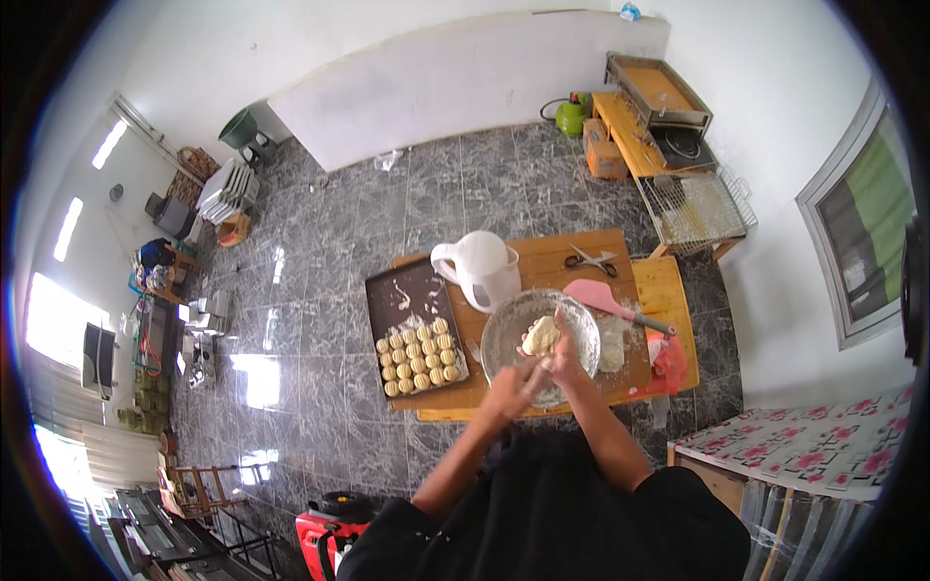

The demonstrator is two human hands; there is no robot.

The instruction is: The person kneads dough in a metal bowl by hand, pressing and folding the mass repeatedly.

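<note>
A metal mixing bowl [492, 334], its inside dusted with white flour, stands on the wooden table in front of me. Over it, my right hand [570, 356] is closed around a lump of pale dough [541, 336]. My left hand [511, 389] meets the right one just below the dough, at the bowl's near rim. Motion smears its fingers, so whether a bit of dough is in them cannot be made out. Left of the bowl, a dark baking tray [392, 305] carries several rows of round, ridged dough pieces [418, 358] in its near half.
Behind the bowl stands a white plastic jug [481, 269]. Scissors [592, 260] lie at the table's far right, near a pink spatula [603, 298]. A red plastic bag [668, 365] rests at the right edge. Farther right are a wire rack [693, 208] and a green gas cylinder [571, 118].
</note>
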